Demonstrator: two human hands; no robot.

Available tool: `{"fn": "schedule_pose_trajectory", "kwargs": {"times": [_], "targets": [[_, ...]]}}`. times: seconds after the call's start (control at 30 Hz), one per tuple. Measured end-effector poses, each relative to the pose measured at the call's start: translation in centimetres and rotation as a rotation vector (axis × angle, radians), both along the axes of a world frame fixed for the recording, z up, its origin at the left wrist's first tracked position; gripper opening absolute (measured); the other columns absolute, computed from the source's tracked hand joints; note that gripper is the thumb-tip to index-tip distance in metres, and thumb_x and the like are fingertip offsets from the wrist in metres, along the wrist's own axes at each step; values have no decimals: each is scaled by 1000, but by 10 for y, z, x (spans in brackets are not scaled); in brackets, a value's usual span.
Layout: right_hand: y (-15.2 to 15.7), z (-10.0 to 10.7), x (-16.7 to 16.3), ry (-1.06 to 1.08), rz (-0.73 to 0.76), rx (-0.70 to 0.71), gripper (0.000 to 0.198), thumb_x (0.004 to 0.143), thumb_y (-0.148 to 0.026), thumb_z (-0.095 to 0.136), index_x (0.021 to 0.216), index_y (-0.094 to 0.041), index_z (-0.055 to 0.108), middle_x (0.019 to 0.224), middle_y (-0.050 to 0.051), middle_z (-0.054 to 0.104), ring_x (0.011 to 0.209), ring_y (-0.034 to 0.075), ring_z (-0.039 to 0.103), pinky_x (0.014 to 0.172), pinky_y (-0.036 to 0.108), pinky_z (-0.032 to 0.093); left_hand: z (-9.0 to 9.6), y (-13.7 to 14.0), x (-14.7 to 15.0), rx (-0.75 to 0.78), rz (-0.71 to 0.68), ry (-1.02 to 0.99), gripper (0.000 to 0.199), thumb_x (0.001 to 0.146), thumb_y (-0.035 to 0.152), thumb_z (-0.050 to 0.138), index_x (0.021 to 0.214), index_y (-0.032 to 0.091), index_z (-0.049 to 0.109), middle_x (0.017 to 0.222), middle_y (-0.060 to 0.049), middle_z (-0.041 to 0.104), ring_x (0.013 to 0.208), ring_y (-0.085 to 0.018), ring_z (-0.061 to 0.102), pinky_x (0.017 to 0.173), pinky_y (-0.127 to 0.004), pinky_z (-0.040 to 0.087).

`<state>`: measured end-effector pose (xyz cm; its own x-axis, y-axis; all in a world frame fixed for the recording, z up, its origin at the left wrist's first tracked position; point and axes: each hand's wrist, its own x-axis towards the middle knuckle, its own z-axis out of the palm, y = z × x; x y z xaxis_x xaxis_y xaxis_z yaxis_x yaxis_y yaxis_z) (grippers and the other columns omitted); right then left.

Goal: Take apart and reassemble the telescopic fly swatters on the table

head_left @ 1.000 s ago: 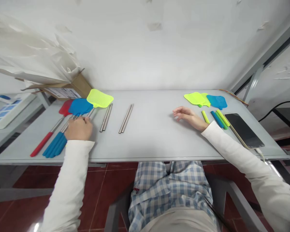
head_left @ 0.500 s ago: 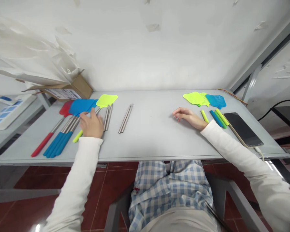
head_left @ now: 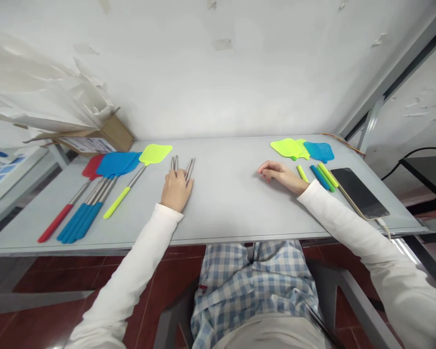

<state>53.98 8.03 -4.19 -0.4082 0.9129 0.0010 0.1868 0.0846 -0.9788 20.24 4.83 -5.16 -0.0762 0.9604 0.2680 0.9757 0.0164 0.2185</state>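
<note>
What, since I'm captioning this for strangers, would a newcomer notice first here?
Probably the bright colours on the left of the table: a red swatter, overlapping blue swatters and a lime-yellow swatter. Next comes the left hand over thin metal rods, left of the table's middle. The dark-screened phone towards the right end also stands out.

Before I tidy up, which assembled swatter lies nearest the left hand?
The yellow-green swatter with the metal shaft, lying next to the left hand; the blue swatters and red swatter lie farther left.
</note>
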Motion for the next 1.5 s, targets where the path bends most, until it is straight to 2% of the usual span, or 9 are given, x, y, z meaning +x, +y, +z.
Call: {"fn": "schedule_pose_trajectory", "kwargs": {"times": [0.23,0.33,0.43,0.57,0.7,0.87,1.1,1.37,1.5], "targets": [[8,-9,5,-148,-311,303,23,85,-35,52,102,-21,58,89,4,61,68,15,54,66,31,45,6,7,11,-87,-6,104,30,85,26,45,101,11,66,101,-21,66,102,-34,62,88,-43,49],[12,1,18,-501,-478,506,19,88,-28,47,99,-19,60,89,9,65,76,20,58,73,35,44,11,6,19,-125,-4,109,29,85,29,46,95,12,68,96,-20,69,102,-36,64,86,-44,50],[15,11,46,-890,-563,486,18,88,-30,50,87,-18,64,77,12,65,77,27,61,72,38,44,24,8,25,-171,8,0,24,82,29,51,89,15,68,93,-17,70,97,-35,66,83,-43,50],[18,14,85,-1136,-504,348,26,81,-41,65,66,-19,63,58,10,59,64,26,60,61,37,43,43,25,33,-180,-64,-331,18,73,32,64,83,17,66,81,-10,70,84,-29,67,83,-41,51],[14,12,84,-1289,-301,251,20,78,-35,67,67,-20,61,67,10,66,62,23,60,56,33,39,38,46,63,-269,-261,-1033,22,74,35,68,83,16,61,75,-4,68,68,-16,64,75,-33,53],[7,13,40,-1103,-147,487,9,85,-24,57,91,-19,61,91,13,70,78,25,63,66,33,39,7,51,104,-383,-363,-1593,14,80,24,66,82,15,55,77,-3,68,74,-12,67,80,-28,54],[6,6,23,-911,-8,788,19,92,-24,47,102,-17,62,95,12,67,88,26,61,78,34,41,0,42,104,-289,-320,-1650,24,78,24,73,86,17,51,77,-2,70,76,-14,70,88,-35,55],[3,7,20,-851,-45,842,21,95,-29,50,104,-20,65,99,10,69,92,26,61,81,35,38,-1,41,103,-230,-323,-1690,24,78,25,72,89,19,52,80,0,68,84,-14,71,95,-36,53],[3,1,20,-799,-81,857,19,93,-29,51,101,-20,66,95,10,68,90,25,61,82,36,37,-2,38,104,-239,-438,-1661,32,72,31,79,86,19,53,82,2,69,87,-14,72,98,-36,51]]}}
